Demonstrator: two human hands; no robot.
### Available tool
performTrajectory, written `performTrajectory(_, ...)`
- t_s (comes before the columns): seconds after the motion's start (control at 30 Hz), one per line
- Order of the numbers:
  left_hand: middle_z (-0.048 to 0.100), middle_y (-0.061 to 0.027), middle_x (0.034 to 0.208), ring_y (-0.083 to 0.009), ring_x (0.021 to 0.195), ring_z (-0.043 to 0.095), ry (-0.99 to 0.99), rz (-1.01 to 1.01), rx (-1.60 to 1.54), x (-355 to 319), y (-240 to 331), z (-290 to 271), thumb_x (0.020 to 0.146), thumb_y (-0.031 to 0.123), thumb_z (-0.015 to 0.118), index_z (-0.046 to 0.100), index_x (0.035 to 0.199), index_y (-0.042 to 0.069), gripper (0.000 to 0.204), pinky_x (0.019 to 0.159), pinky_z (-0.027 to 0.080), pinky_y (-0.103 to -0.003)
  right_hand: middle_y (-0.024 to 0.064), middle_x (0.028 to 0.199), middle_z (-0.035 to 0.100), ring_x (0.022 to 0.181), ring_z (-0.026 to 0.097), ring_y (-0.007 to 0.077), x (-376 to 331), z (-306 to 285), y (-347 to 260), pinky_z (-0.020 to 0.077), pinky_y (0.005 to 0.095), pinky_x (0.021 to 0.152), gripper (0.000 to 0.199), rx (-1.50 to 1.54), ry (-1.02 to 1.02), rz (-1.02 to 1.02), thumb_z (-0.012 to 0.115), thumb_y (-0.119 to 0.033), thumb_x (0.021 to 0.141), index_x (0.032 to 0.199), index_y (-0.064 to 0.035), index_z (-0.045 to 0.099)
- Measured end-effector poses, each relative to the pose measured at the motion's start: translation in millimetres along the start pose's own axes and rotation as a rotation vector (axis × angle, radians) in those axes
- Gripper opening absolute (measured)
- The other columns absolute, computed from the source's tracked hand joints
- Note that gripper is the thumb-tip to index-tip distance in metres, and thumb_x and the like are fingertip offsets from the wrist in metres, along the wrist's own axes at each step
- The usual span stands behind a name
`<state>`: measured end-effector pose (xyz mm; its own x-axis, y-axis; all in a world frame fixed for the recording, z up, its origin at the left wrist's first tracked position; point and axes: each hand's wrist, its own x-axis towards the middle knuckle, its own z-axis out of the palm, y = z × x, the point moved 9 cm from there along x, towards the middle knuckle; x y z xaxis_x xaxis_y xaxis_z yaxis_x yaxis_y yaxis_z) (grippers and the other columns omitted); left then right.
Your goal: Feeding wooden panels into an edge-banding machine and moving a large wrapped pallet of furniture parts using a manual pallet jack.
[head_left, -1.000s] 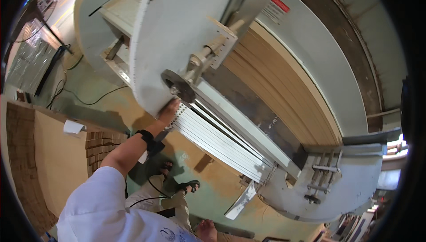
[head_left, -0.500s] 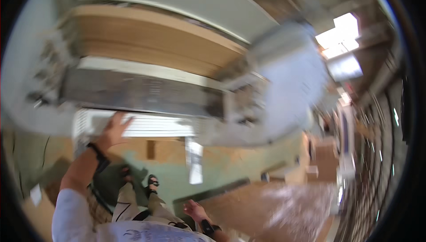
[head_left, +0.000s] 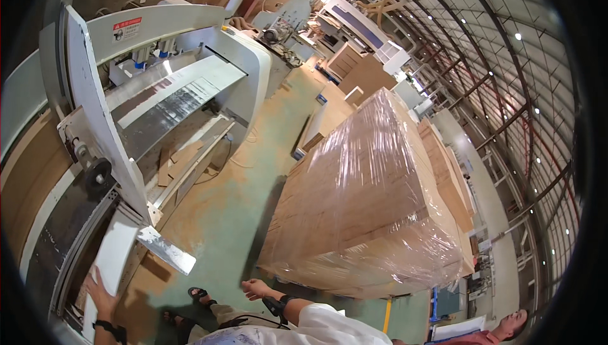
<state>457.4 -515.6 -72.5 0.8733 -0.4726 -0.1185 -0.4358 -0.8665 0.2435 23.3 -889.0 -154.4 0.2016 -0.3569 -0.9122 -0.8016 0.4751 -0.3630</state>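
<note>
My left hand (head_left: 100, 291) lies on the white ledge (head_left: 117, 253) along the front of a large machine at the lower left. Its fingers are spread on the edge, with nothing visible in them. Out over the floor, my right hand (head_left: 258, 289) hangs in front of my body, its fingers loosely bent and apart, holding nothing I can see. Dark bands circle both wrists. Above the ledge runs a dark machine bed (head_left: 60, 234), with a black round knob (head_left: 98, 179) beside it. From the ledge's end a metal plate (head_left: 168, 250) sticks out over the floor.
A tall wood-panel stack (head_left: 342, 193) wrapped in clear film stands to my right. A white machine housing (head_left: 253, 73) rises at the far left, with wooden offcuts (head_left: 183, 155) below. A green aisle floor (head_left: 218, 218) runs between. Another person (head_left: 500, 332) is at lower right.
My view has swung to the right, bringing the wrapped stack and the aisle into full sight. My left hand stays at the white ledge; my right hand is still free.
</note>
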Motion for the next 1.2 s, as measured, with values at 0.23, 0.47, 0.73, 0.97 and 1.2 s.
performTrajectory(0.23,0.037,-0.0268,0.118,-0.0432,0.109,0.036,-0.028,0.163,-0.195,-136.1,67.9,33.9,0.055,0.046,0.073,0.033,0.131,0.006,0.095,0.095,0.025,-0.055,-0.0005,0.077,0.055,0.064,0.052,0.0081,-60.5,128.8,-168.6,0.0434,0.0227,0.057,0.027,-0.427,-0.430,-0.621,0.053,-0.034,0.087,0.095,-0.0077,0.055)
performTrajectory(0.47,0.036,-0.0225,0.125,-0.0415,0.118,0.033,-0.068,0.384,-0.158,-187.1,167.0,-41.6,0.065,0.016,0.059,0.036,0.132,0.017,0.071,0.098,0.022,-0.056,0.0069,0.099,0.060,0.092,0.054,0.0159,-133.9,291.2,-219.2,0.0420,0.0279,0.082,0.052,-1.111,-0.932,-0.906,0.051,-0.044,0.086,0.115,-0.0003,0.051)
performTrajectory(0.73,0.043,-0.0116,0.118,-0.0250,0.110,0.041,0.252,0.740,0.056,-187.7,258.3,-118.4,0.078,0.014,0.047,0.041,0.129,0.017,0.051,0.095,0.033,-0.037,0.0092,0.120,0.052,0.103,0.053,0.0131,-127.3,217.0,-121.3,0.0432,0.0235,0.087,0.057,-0.592,-1.291,0.270,0.056,-0.038,0.086,0.129,-0.0049,0.040)
performTrajectory(0.97,0.049,-0.0116,0.109,-0.0250,0.103,0.049,0.336,0.767,0.018,-194.2,276.7,-109.1,0.082,0.012,0.041,0.042,0.127,0.018,0.045,0.091,0.037,-0.037,0.0088,0.118,0.054,0.103,0.054,0.0123,-131.7,208.9,-113.4,0.0422,0.0238,0.090,0.053,-0.799,-1.189,0.215,0.057,-0.034,0.085,0.127,-0.0061,0.043)
performTrajectory(1.2,0.045,-0.0132,0.117,-0.0291,0.114,0.041,0.275,0.414,-0.041,-194.7,245.4,-103.5,0.082,0.014,0.043,0.044,0.126,0.024,0.045,0.092,0.032,-0.048,0.0102,0.120,0.052,0.107,0.052,0.0164,-148.0,207.6,-142.4,0.0420,0.0287,0.091,0.054,-0.870,-1.272,0.171,0.062,-0.028,0.082,0.127,-0.0055,0.042)
